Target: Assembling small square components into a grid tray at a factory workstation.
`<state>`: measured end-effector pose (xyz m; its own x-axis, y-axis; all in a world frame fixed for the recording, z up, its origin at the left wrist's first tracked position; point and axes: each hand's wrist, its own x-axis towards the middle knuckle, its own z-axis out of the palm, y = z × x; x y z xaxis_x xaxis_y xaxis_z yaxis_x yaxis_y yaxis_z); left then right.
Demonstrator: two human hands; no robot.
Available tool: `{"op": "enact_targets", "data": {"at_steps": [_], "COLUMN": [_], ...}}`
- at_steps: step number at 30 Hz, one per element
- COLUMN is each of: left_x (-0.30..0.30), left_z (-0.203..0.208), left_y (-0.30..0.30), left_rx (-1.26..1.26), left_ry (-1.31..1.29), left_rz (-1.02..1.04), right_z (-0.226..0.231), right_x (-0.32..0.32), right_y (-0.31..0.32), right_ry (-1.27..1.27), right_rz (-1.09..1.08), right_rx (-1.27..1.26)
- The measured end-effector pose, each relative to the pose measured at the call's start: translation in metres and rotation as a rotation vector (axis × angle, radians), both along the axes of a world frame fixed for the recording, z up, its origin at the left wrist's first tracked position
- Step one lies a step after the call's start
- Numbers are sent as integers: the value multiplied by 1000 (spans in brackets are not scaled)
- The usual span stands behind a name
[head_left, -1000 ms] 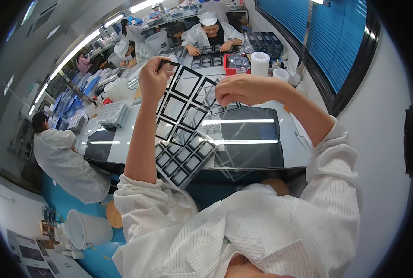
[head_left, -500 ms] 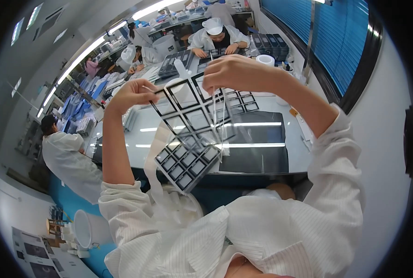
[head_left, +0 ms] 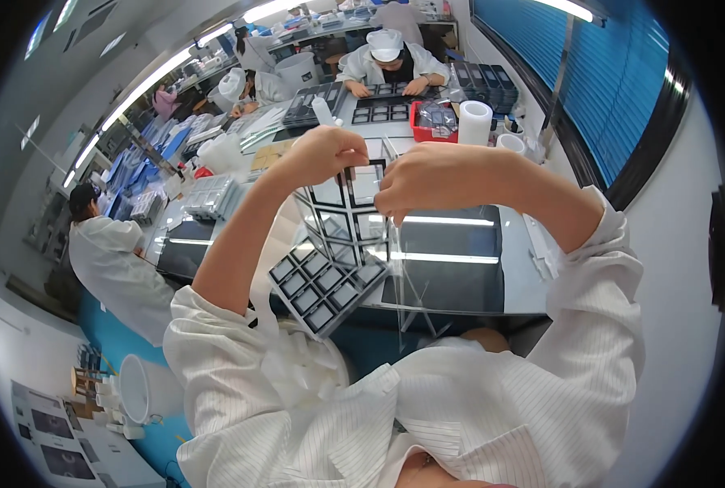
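Note:
My left hand (head_left: 323,154) pinches the upper edge of a thin sheet (head_left: 348,218) with black-framed clear windows, which hangs tilted above the table edge. Just to its right is my right hand (head_left: 427,175), fingers curled closed beside the sheet's upper right side. Long clear film strips (head_left: 403,281) dangle below the right hand and cross in front of the table edge; its fingertips are partly hidden. Below the hanging sheet, a stack or panel of similar black-framed windows (head_left: 317,297) lies slanted at the near table edge.
A dark mat (head_left: 460,272) lies on the table to the right. Farther off are a white bottle (head_left: 322,111), a red bin (head_left: 433,122), a white roll (head_left: 475,122) and stacked black trays (head_left: 484,85). A co-worker (head_left: 391,65) in a white cap sits across the table.
My left hand has moved right, close to my right hand. The framed sheet has turned and looks narrower. The clear strips now hang lower, to the right of the sheet.

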<state>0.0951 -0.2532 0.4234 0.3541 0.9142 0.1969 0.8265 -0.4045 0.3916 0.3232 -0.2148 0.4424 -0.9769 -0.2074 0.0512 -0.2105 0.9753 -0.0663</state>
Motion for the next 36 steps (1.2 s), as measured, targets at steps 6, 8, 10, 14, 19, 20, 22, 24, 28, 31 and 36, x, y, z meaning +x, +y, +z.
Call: {"op": "enact_targets", "data": {"at_steps": [6,8,10,14,19,20,22,24,28,31,36], "left_x": [7,-12,-26,-52,-143,-142,-172,-160,-66,-24,62], "left_z": [26,30,30,38,65,75,89,101,119,122,107], "left_y": [-3,5,4,-1,-58,-76,-134,-212,-343,-460,-609], "left_rx": [52,38,-3,34,149,157,223,90,474,478,213], "left_ry": [153,114,94,172,153,152,186,-169,37,233,614], "left_rz": [121,149,153,272,403,471,487,732,1103,1313,1823], "right_z": [1,4,3,18,21,18,22,24,9,1,-27], "right_x": [-7,14,19,30,34,35,17,-8,-63,-107,-206], "right_y": [31,22,20,-12,-37,-36,-42,-53,-93,-143,-272], "right_ry": [31,-9,80,-60,-236,-102,-116,29,232,168,14], "right_rz": [-51,-62,56,104,128,122,159,226,387,608,964], "right_rx": [43,-38,-30,19,21,6,36,154,80,-38,-301]}}
